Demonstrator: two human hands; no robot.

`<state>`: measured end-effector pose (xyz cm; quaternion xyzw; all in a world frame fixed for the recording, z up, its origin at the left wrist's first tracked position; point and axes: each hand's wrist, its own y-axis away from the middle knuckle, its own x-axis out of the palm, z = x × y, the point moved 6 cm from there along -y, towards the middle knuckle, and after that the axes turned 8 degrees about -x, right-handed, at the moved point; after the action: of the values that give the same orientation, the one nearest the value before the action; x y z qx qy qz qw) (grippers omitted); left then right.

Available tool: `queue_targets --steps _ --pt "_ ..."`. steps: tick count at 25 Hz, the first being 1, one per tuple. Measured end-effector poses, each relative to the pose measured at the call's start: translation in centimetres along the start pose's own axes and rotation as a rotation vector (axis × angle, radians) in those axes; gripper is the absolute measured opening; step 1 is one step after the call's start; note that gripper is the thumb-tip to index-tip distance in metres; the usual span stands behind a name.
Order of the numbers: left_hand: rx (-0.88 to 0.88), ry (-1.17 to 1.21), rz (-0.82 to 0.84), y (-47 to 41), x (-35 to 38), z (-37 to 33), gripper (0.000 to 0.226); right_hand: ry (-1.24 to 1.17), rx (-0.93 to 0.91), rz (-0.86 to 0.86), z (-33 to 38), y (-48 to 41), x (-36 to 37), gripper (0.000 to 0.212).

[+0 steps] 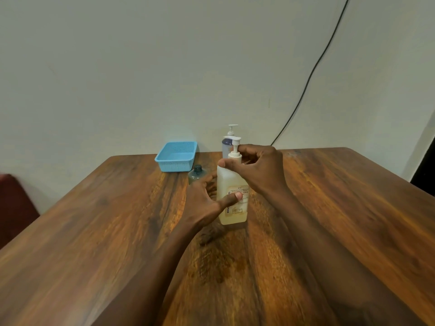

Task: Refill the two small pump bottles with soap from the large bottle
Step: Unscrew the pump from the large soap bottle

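- The big bottle (230,182) is stood upright between both hands, long axis vertical.
- Its side is gripped by the left hand (204,201), thumb across the label.
- Its pump (233,139), spout pointing left, is pinched at the neck by the right hand (261,165), just above.

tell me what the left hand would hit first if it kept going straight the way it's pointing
The left hand holds the large bottle between thumb and fingers, so that blocks it first. Beyond that, the hand aims toward the capless small bottle just behind, though the gap is hard to judge.
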<state>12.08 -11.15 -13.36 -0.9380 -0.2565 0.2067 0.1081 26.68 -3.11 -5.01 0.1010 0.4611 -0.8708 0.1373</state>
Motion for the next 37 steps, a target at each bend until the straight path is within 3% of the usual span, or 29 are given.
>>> queue_targets --steps 3,6,10,13,16,22,25,28,30,32,34,37 --pt "0.033 0.000 0.023 -0.8 0.0 -0.5 0.067 -0.021 0.028 0.005 -0.4 -0.9 0.0 0.028" --pt "0.016 0.071 0.081 -1.1 0.1 -0.3 0.062 -0.134 0.017 0.123 -1.2 -1.9 0.1 0.027" --pt "0.021 0.106 0.079 -1.3 0.1 0.1 0.078 -0.275 0.037 0.267 -2.4 -1.9 1.0 0.031" --pt "0.029 0.103 0.034 -1.5 -0.1 0.2 0.087 -0.102 -0.006 0.182 -1.6 -1.7 1.0 0.046" --pt "0.047 0.105 0.005 -1.7 -0.1 0.6 0.090 0.092 -0.045 0.094 -1.2 -2.1 0.3 0.045" --pt "0.029 0.163 -0.005 -1.9 -0.2 1.0 0.091 -0.229 0.126 0.339 -2.1 -1.8 1.5 0.046" --pt "0.012 0.154 -0.010 -1.9 0.1 0.9 0.079 0.027 0.019 0.247 -1.0 -1.6 1.0 0.042" --pt "0.032 0.131 -0.004 -1.7 0.4 0.8 0.083 0.233 -0.070 0.099 -0.4 -1.5 0.4 0.040" --pt "0.029 0.139 0.001 -1.7 0.5 0.9 0.086 0.041 0.021 0.137 -1.3 -1.8 0.4 0.039" --pt "0.029 0.141 0.000 -1.8 0.5 1.0 0.085 -0.232 0.134 0.267 -2.2 -1.6 0.8 0.057" --pt "0.038 0.134 -0.009 -1.8 0.5 0.8 0.082 -0.344 0.200 0.363 -2.3 -1.2 1.0 0.064" --pt "0.064 0.118 -0.018 -1.6 0.8 0.5 0.075 0.038 0.104 0.226 -1.5 -1.2 0.0 0.054"
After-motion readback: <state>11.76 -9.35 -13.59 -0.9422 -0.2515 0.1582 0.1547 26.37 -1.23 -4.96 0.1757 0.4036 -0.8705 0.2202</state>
